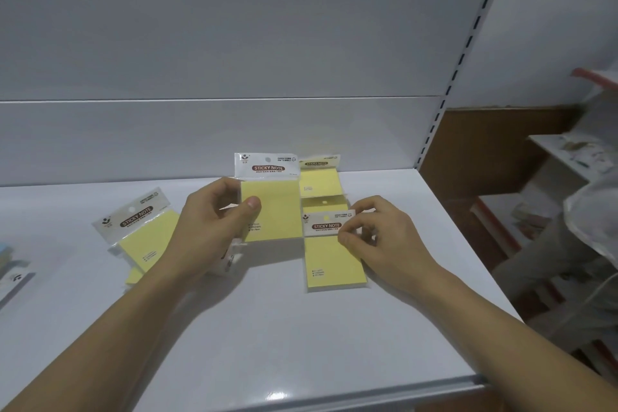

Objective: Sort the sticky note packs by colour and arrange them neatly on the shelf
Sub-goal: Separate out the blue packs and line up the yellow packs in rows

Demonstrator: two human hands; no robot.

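We read "STICKY NOTE" in pale capitals on a dark brown oval on the white header of the raised yellow pack (271, 211) in the middle. The same words stand on the header of the flat yellow pack (332, 261) to its right and, slanted, on the tilted yellow pack (147, 237) at the left. On the rear yellow pack (319, 181) we make them out only faintly. The small print beside each logo and on the pads' lower corners is too small for us to read
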